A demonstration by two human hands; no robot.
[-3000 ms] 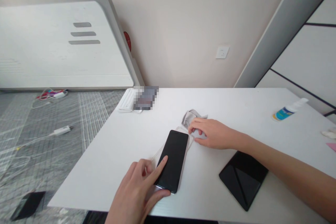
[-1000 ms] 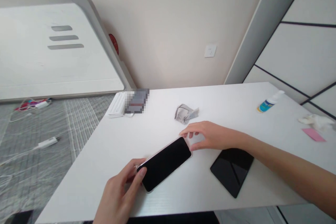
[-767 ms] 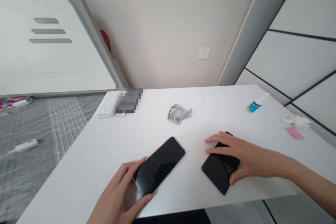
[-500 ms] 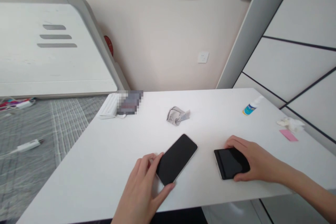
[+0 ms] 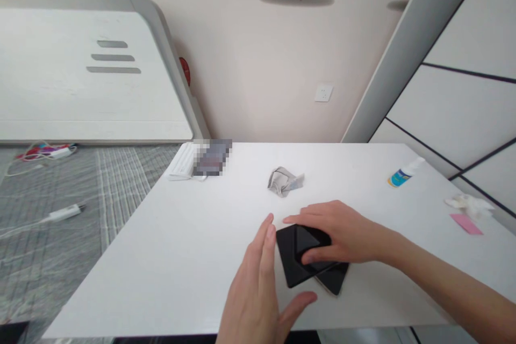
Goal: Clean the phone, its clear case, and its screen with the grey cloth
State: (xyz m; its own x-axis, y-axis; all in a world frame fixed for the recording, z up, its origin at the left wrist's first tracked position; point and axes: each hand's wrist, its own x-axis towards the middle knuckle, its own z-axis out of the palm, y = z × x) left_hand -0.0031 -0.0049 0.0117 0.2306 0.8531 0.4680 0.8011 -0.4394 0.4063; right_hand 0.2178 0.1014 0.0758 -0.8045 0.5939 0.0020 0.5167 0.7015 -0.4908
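I had two black phones piled up, offset: the top black phone (image 5: pixel 288 271) lay across the lower black phone (image 5: pixel 337 281), with its pale rim showing. That pile was the only finished bit the view showed. Both sat just in front of the gray cloth (image 5: pixel 284 181) on the white table (image 5: pixel 121 285). My right hand (image 5: pixel 338 231) was curled over the top black phone, gripping it. My left hand (image 5: pixel 256 293) was open, just beside its left edge, holding nothing.

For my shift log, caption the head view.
Right hand holds black device atop a phone, left hand beside.
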